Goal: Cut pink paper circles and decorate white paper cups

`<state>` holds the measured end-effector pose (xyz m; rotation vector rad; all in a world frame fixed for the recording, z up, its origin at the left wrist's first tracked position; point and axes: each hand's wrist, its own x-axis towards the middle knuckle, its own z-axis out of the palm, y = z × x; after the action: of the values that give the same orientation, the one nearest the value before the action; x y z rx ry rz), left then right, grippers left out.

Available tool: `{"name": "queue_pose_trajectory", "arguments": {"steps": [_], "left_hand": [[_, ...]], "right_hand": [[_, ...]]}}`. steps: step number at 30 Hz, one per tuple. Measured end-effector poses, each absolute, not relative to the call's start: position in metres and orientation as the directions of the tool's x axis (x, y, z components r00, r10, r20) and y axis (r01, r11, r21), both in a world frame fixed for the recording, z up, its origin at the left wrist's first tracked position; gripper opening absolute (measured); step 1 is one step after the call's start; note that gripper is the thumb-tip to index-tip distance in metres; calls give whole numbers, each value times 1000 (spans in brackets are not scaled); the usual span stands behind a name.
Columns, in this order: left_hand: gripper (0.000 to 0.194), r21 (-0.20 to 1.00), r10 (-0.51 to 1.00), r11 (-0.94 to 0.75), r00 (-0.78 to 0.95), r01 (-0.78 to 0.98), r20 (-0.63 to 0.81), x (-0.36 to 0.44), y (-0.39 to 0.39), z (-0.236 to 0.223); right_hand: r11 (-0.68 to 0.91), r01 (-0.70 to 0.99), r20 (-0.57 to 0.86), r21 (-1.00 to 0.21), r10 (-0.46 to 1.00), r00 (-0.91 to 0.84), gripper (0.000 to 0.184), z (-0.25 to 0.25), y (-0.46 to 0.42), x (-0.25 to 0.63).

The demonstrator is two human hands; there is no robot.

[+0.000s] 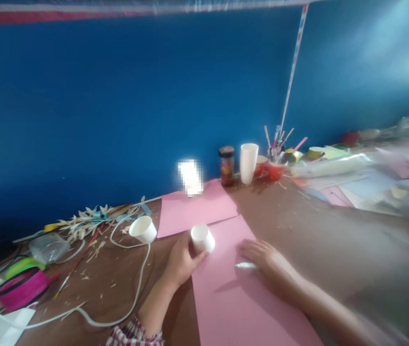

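My left hand (pixel 182 263) is closed round the side of a small white paper cup (pixel 203 240), which is near the left edge of a pink paper sheet (pixel 226 298). My right hand (pixel 267 262) lies low over the same sheet, its fingers pointing forward and left. A white felt-tip pen (pixel 245 265) with a greenish tip pokes out from under that hand, pointing left; its rear end is hidden by the palm. Farther back lies a second pink sheet (pixel 193 211). Another white paper cup (pixel 143 229) rests tilted to the left of my left hand.
A white cable (pixel 141 278) loops across the brown table at left, near a magenta ring-shaped item (pixel 22 290) and scraps. Along the blue wall stand a dark-lidded jar (pixel 226 168), a tall white cup (pixel 248 163) and a red pot (pixel 276 170) of brushes. Blurred papers (pixel 363 190) cover the right back.
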<state>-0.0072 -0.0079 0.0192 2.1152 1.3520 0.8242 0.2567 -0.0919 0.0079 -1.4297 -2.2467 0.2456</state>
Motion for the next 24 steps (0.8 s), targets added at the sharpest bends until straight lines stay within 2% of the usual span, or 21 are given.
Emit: {"name": "queue_pose_trajectory", "arguments": {"steps": [5,10,14,19,24], "left_hand": [[54,663,917,-393,327,637,229,-7,-7,18],[59,629,915,-401,324,666,240,-8,-7,16],[62,609,913,-405,337,682,230,-8,-8,17],[65,643,912,-401,350,652,214,-7,-8,19],[60,645,918,-389,336,658,211,-8,-4,18]], "right_hand": [[462,770,330,-440,881,-339,37,6,-92,255],[437,712,330,-549,896,-296,41,16,-94,253],[428,700,332,-572,901,-280,39,24,-96,253],[433,668,356,-605,898,-259,33,33,-97,258],[445,630,376,-637,892,-250,23,44,-87,259]]}}
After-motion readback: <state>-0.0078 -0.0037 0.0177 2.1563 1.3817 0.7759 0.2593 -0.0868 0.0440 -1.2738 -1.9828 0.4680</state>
